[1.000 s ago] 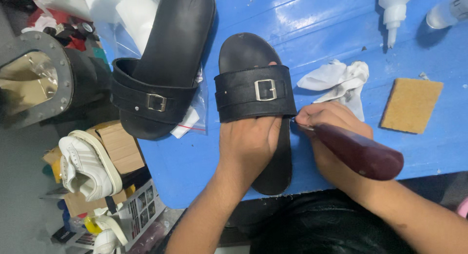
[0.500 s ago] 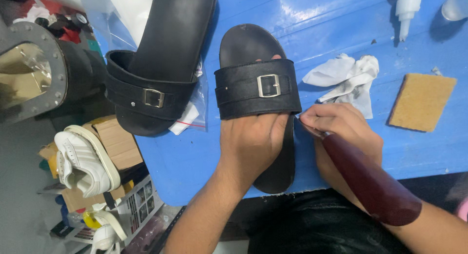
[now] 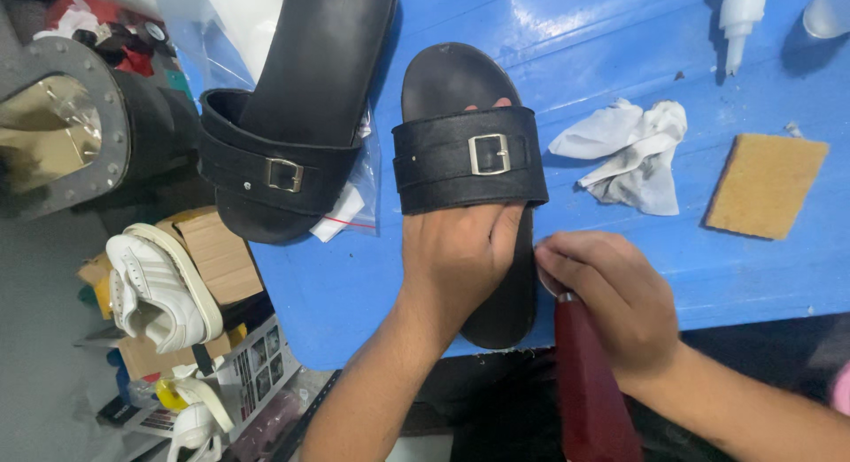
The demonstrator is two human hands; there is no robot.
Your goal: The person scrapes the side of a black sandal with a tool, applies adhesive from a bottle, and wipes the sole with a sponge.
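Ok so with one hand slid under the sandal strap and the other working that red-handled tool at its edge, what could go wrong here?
The tool tip sits right beside the left hand, whose fingers go under the strap; a slip could likely jab them. The sandal's heel overhangs the blue table edge, so pressure there might tip or shift it. The right hand hides the tip, so its exact contact point cannot be seen.
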